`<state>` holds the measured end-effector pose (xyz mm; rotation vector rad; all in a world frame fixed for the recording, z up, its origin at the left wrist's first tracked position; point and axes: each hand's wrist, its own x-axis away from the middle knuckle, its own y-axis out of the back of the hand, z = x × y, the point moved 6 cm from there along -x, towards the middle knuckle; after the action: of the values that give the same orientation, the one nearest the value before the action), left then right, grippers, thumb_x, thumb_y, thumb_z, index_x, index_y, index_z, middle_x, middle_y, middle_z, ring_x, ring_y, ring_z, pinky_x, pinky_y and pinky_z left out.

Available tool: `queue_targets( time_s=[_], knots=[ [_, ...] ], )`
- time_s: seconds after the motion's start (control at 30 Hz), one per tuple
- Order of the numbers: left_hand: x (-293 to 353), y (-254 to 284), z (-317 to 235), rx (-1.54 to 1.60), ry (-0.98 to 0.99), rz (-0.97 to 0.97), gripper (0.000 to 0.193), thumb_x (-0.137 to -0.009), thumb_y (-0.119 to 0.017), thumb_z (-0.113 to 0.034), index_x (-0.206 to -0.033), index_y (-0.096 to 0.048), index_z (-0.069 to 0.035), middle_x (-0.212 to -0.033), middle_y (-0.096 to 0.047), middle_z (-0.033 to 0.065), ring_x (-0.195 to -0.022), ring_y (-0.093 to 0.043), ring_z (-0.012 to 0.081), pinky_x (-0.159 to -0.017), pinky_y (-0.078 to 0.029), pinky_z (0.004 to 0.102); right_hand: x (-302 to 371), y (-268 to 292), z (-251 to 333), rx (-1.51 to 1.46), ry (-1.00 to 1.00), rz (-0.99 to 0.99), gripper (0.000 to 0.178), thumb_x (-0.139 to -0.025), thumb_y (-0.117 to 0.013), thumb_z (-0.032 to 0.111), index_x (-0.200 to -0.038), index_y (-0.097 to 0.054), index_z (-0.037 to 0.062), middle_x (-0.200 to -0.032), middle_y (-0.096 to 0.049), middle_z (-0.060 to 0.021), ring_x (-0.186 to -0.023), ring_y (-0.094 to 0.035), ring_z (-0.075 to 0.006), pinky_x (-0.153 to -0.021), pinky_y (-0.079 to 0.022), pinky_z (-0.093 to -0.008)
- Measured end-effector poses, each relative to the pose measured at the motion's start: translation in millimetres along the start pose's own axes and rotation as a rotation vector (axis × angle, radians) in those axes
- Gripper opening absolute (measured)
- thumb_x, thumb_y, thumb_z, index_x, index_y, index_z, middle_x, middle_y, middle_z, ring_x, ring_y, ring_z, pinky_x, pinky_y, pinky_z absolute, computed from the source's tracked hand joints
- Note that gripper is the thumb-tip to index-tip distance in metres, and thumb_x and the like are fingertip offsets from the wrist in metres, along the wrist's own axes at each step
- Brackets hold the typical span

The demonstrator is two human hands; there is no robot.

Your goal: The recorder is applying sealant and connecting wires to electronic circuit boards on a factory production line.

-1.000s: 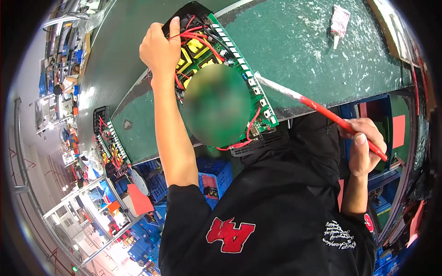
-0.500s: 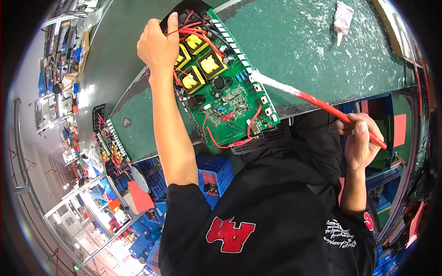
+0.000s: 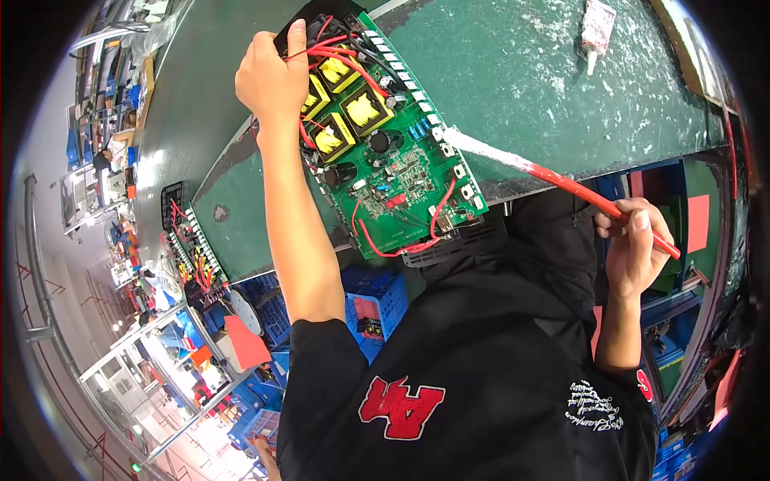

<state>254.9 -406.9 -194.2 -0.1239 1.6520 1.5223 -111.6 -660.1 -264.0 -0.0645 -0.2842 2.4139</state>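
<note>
The left hand (image 3: 273, 76) was closed on the upper left end of a green circuit board (image 3: 413, 180), its thumb uppermost and its fingertips hidden. The board lay tilted at the near edge of the green worktop (image 3: 513, 84), its lower end jutting past it. It carried 4 yellow-wound transformers (image 3: 366, 111), red wires (image 3: 371, 239) and white pads (image 3: 459, 171) along its right edge. The right hand (image 3: 636, 244) gripped a red stick (image 3: 589, 196), whose white-smeared tip was at those pads; contact could not be told. A tube (image 3: 597, 32) lay farther off, upper right, nozzle toward the person.
</note>
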Motion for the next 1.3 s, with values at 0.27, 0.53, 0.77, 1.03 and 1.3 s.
queue_targets(
  time_s=[0.27,0.53,0.77,1.03,1.3],
  knots=[
    [0,2,-2,-0.01,-0.016,-0.021,0.049,-0.088,-0.059,-0.05,-0.081,-0.061,-0.002,-0.076,-0.066,0.0131,-0.069,-0.064,0.0341,-0.061,-0.05,0.043,4,6,6,0.01,0.058,0.052,0.026,-0.095,-0.05,0.016,-0.096,-0.06,-0.0081,-0.085,-0.059,-0.0164,-0.064,-0.06,-0.0204,-0.056,-0.046,-0.028],
    [-1,1,-4,0.022,0.014,0.022,0.049,-0.088,-0.059,-0.05,-0.084,-0.062,-0.001,-0.077,-0.067,0.0139,-0.07,-0.065,0.0347,-0.061,-0.05,0.0441,5,3,18,0.098,0.143,0.182,0.026,-0.093,-0.055,0.018,-0.096,-0.06,-0.0072,-0.091,-0.061,-0.019,-0.068,-0.06,-0.0223,-0.062,-0.048,-0.0302],
    [0,-2,3,-0.013,0.039,0.042,0.049,-0.088,-0.058,-0.05,-0.086,-0.063,-0.001,-0.08,-0.068,0.014,-0.074,-0.065,0.0349,-0.065,-0.05,0.0439,5,-4,22,0.179,0.231,0.239,0.024,-0.091,-0.058,0.017,-0.094,-0.06,-0.0068,-0.096,-0.061,-0.021,-0.072,-0.061,-0.0236,-0.064,-0.05,-0.0309],
    [0,-4,4,0.01,0.039,0.045,0.051,-0.089,-0.057,-0.052,-0.087,-0.063,-0.001,-0.081,-0.068,0.0143,-0.074,-0.065,0.0349,-0.065,-0.05,0.0441,6,-5,26,0.268,0.243,0.223,0.024,-0.089,-0.059,0.018,-0.092,-0.06,-0.0061,-0.095,-0.062,-0.0208,-0.082,-0.063,-0.0252,-0.073,-0.053,-0.0338],
    [0,-1,0,0.032,0.028,0.025,0.052,-0.088,-0.057,-0.053,-0.086,-0.062,-0.001,-0.081,-0.068,0.0147,-0.074,-0.065,0.035,-0.065,-0.05,0.0442,8,-9,42,0.335,0.377,0.25,0.019,-0.08,-0.061,0.012,-0.084,-0.063,-0.0068,-0.087,-0.065,-0.0226,-0.078,-0.067,-0.0295,-0.072,-0.055,-0.0372]
  ],
)
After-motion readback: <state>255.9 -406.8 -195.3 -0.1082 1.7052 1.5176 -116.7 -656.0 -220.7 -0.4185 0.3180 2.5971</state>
